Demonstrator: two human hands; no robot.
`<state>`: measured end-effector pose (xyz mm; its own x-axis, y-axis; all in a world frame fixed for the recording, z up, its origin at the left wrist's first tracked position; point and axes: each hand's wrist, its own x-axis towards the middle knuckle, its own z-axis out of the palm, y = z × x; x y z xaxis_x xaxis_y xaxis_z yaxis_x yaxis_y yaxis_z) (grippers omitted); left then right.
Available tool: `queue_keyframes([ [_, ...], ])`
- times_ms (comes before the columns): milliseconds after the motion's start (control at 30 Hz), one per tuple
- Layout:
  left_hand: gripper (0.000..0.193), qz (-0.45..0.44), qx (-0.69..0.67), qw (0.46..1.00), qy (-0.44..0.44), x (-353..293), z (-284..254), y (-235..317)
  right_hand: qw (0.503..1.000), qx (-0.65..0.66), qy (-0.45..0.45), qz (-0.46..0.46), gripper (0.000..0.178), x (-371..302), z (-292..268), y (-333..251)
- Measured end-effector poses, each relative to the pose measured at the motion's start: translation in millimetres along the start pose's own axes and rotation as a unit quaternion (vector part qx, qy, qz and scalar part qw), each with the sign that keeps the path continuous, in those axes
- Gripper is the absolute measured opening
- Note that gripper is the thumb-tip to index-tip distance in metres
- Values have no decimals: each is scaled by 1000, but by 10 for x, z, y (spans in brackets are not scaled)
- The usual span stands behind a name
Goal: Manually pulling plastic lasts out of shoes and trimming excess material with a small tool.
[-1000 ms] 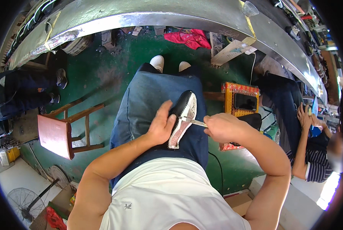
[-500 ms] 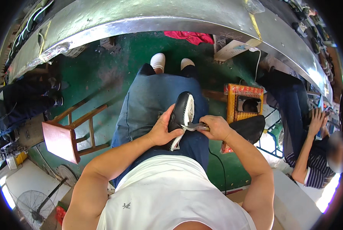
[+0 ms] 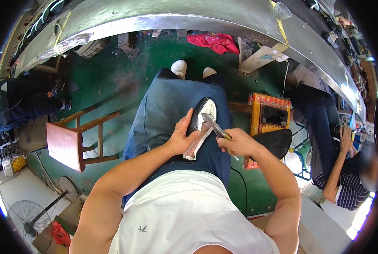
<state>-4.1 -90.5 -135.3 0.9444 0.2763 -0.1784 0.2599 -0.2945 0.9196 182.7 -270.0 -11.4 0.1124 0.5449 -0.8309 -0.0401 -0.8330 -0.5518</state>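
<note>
A black shoe upper (image 3: 200, 137) with a white turned-in edge lies over my lap, its underside facing up and its toe pointing away from me. My left hand (image 3: 181, 137) is closed around its left side, thumb on the near edge and fingers along the black side. In my right hand (image 3: 238, 143) is a pair of lasting pliers (image 3: 215, 127) with a curved metal head and a greenish handle. The head rests at the forepart of the underside, by the white edge. Whether the jaws grip the material cannot be made out.
Ahead runs a metal-edged bench (image 3: 155, 21). A wooden stool (image 3: 64, 144) stands on the left. To the right, an orange-topped stool (image 3: 256, 116) bears a phone (image 3: 274, 117) and a black pad (image 3: 273, 142). A co-worker (image 3: 345, 169) sits far right; a fan (image 3: 28, 220) stands lower left.
The shoe upper has rolled so that more of its underside faces up. The pliers have moved from its right edge to the forepart and now point away from me.
</note>
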Motion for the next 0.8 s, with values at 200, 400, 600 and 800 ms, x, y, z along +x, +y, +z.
queue_keyframes([
  [200,71,36,176,984,-8,-54,-71,397,986,109,83,-93,23,153,419,434],
  [400,62,-41,226,967,-109,27,-177,738,961,263,-80,-13,25,-64,152,467],
  [600,57,-52,253,959,-120,71,-188,722,998,64,-5,-12,29,-218,146,254],
  [800,57,-42,233,964,-125,26,-196,612,994,72,54,-66,30,-358,90,131],
])
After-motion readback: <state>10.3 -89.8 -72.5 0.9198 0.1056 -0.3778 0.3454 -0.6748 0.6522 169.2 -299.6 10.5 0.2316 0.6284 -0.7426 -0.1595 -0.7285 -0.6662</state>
